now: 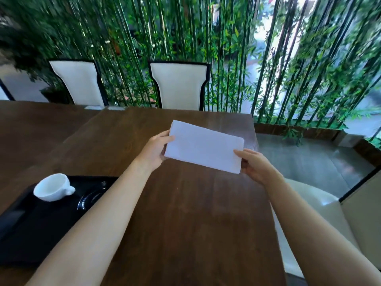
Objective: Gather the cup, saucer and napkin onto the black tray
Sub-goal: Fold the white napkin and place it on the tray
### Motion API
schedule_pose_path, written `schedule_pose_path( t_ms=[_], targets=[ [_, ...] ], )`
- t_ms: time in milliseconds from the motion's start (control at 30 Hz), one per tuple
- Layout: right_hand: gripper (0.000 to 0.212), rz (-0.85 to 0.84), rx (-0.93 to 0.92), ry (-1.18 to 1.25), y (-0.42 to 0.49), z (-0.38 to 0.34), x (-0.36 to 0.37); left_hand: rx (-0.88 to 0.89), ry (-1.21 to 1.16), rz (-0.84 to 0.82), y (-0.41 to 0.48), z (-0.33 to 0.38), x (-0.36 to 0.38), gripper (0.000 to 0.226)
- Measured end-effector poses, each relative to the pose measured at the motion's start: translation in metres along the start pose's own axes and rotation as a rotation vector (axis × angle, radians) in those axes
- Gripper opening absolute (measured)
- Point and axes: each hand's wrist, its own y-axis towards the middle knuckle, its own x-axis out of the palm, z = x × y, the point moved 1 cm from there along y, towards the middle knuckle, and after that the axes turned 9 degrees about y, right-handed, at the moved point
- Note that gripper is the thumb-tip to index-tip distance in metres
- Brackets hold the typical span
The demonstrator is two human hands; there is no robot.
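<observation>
Both hands point(206, 159) hold napkin point(204, 146) above table point(185, 213); cup point(51, 187) on tray point(31, 228).

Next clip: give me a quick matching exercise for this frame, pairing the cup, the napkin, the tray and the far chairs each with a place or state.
Things:
1. cup
2. napkin
3. black tray
4. chairs

Places or states:
A. held in both hands above the table
B. at the table's left edge, dark and flat
C. on the tray, tipped on its side
D. beyond the table, before the bamboo

Pairs: 1-C, 2-A, 3-B, 4-D
</observation>
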Motion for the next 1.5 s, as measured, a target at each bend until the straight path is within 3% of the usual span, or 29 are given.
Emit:
schedule_pose_path(
  t_ms=[233, 600, 867, 1167, 1500],
  targets=[
    [0.020, -0.136, -0.143, -0.063, -0.025, -0.059, 0.033, 0.094, -0.029, 0.153, -0.021, 0.028, -0.017, 0.014],
    [0.010, -0.293, -0.186, -0.297, -0.031, -0.062, 0.117, 0.105, 0.016, 0.260, -0.048, 0.042, -0.107, 0.006],
    [0.007, -0.231, -0.197, -0.346, -0.007, -0.055, 0.189, 0.127, 0.024, 0.247, -0.024, 0.046, -0.177, 0.009],
    [0.008, -0.137, -0.154, -0.400, 0.028, 0.003, 0.292, 0.075, 0.070, 0.202, 0.008, 0.027, -0.297, 0.005],
    [0.011, -0.195, 0.005, -0.477, -0.010, 0.128, 0.374, -0.106, 0.226, 0.250, -0.075, -0.044, -0.421, 0.009]
  ],
)
